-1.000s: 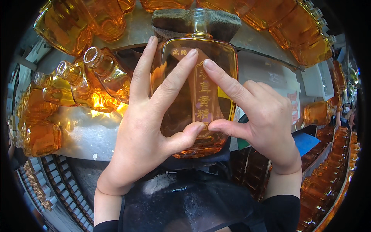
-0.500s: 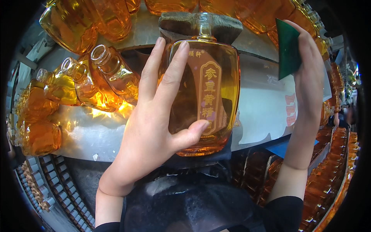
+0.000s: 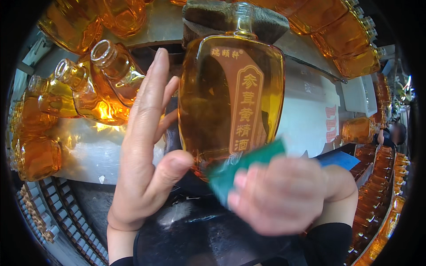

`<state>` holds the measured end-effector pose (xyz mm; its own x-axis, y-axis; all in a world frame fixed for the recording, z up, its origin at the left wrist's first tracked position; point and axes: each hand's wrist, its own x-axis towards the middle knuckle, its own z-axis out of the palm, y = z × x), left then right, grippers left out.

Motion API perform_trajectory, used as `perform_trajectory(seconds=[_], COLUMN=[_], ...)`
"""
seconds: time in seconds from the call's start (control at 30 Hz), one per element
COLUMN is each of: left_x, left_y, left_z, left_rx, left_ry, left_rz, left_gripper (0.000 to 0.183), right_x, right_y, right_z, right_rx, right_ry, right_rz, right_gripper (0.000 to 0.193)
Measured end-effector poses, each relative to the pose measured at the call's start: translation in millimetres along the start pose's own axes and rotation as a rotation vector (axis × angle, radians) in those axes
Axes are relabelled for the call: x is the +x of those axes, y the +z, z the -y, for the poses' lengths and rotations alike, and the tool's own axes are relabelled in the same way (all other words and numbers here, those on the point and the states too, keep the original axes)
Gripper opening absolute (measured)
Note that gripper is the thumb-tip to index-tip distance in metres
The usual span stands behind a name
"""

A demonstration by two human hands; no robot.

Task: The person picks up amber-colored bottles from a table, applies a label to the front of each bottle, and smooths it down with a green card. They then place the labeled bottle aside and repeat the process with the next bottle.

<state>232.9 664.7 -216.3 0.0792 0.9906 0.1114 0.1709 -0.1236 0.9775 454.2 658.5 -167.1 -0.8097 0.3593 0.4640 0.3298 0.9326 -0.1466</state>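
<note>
A flat amber glass bottle (image 3: pixel 208 102) with an orange label under gold characters lies in front of me. Its clear neck rests on a grey, cloth-covered block (image 3: pixel 206 20). Along the bottle's left edge stands my left hand (image 3: pixel 146 128), open, with fingers stretched out and thumb near the lower left corner; whether it touches the glass I cannot tell. My right hand (image 3: pixel 284 195), smeared by motion, is closed on a flat green scraper (image 3: pixel 248 166). The scraper overlaps the bottle's bottom end and hides part of it.
Amber bottles (image 3: pixel 102 93) crowd the left of the metal table (image 3: pixel 88 155), and more stand along the far side. A white sheet with printed labels (image 3: pixel 306 115) lies to the right. Rows of bottles (image 3: pixel 377 190) fill the lower right; racked white-topped pieces (image 3: pixel 66 217) sit lower left.
My right hand has swung the green scraper from the upper right down to the bottle's bottom end. My left hand has come off the bottle's face to its left edge.
</note>
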Motion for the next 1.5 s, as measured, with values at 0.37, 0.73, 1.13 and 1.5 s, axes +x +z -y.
perform_trajectory(seconds=[0.37,0.73,1.13,1.5], left_x=[-13.2,-23.3,7.2,6.2], left_y=[-2.2,1.4,22.0,31.4], left_z=[13.0,1.9,-3.8,-2.6], left_rx=[0.086,0.066,0.313,0.24], left_ry=[0.027,0.02,0.174,0.201], left_rz=[0.035,-0.036,0.066,-0.049], left_gripper=[0.103,0.09,0.092,0.083], right_x=[-7.4,56.0,-38.4,-19.5], right_y=[-28.6,-13.4,-21.9,12.3], right_z=[-1.4,-120.6,-38.4,-5.8], right_rx=[0.03,0.469,0.826,0.14], right_ry=[0.202,0.131,0.76,0.548], right_rz=[0.218,-0.546,-0.244,-0.143], right_gripper=[0.024,0.016,0.016,0.047])
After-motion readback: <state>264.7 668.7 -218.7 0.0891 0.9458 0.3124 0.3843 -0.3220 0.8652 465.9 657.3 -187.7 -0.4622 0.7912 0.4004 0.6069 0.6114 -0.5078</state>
